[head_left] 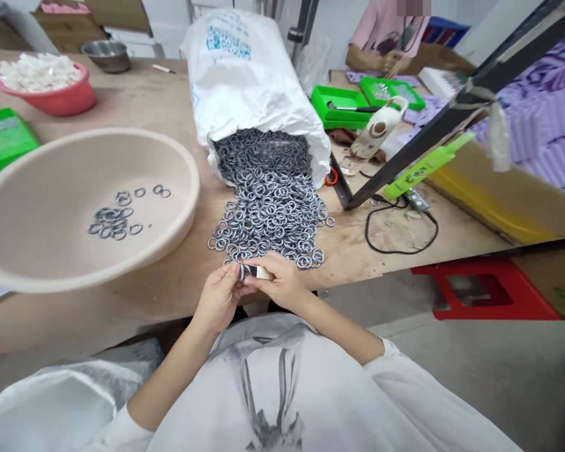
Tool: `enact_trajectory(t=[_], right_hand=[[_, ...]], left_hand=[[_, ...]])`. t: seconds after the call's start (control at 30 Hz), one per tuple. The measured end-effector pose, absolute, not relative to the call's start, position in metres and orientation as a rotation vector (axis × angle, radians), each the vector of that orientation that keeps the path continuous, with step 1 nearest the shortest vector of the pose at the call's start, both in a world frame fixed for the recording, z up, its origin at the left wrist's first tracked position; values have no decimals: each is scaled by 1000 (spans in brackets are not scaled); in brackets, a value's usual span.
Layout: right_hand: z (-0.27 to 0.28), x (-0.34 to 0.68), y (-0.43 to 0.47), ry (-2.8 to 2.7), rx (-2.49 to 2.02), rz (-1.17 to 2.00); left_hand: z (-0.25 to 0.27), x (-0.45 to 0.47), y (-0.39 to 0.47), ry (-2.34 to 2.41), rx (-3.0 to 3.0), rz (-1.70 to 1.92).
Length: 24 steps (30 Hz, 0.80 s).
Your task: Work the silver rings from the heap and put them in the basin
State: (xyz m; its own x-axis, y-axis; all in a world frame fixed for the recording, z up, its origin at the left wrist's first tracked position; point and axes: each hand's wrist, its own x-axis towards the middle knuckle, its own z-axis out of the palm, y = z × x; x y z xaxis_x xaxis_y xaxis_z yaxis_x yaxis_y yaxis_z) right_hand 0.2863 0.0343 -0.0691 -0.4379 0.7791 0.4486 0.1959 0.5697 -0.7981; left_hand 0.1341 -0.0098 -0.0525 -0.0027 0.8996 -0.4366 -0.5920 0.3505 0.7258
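Observation:
Above the table's front edge, my two hands meet. My left hand [220, 294] pinches a small grey ring [242, 272] between thumb and fingertips; whether more rings are behind it I cannot tell. My right hand [285, 281] is closed around a short cream-handled tool [264, 273], whose dark flat end touches or nearly touches the ring. Just beyond my fingers spreads a heap of grey rings [277, 210], spilling from the mouth of a white sack [249, 81] lying on its side. To the left, a large beige basin [169, 166] holds several more rings.
A metal post [433, 119] slants up on the right, beside a black cable [402, 252] and a yellow-green tube [426, 164]. Green trays [339, 100] stand behind. At the back left are a red bowl [70, 97] and a steel bowl [107, 56]. Another person [381, 37] sits across.

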Motion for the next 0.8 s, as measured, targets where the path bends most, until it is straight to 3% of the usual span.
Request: enact_trajectory(t=[0.3,0.63,0.8], right_hand=[[-67,284,33,-1780,-1020,895],[-62,263,26,-1128,-949,1605],[-66,263,20,-1240,-884,1545]], left_hand=[[-53,135,-5,1003,308,1262],[-53,152,-7,1025,371,1295],[-59,153,-10,1124,447,1326]])
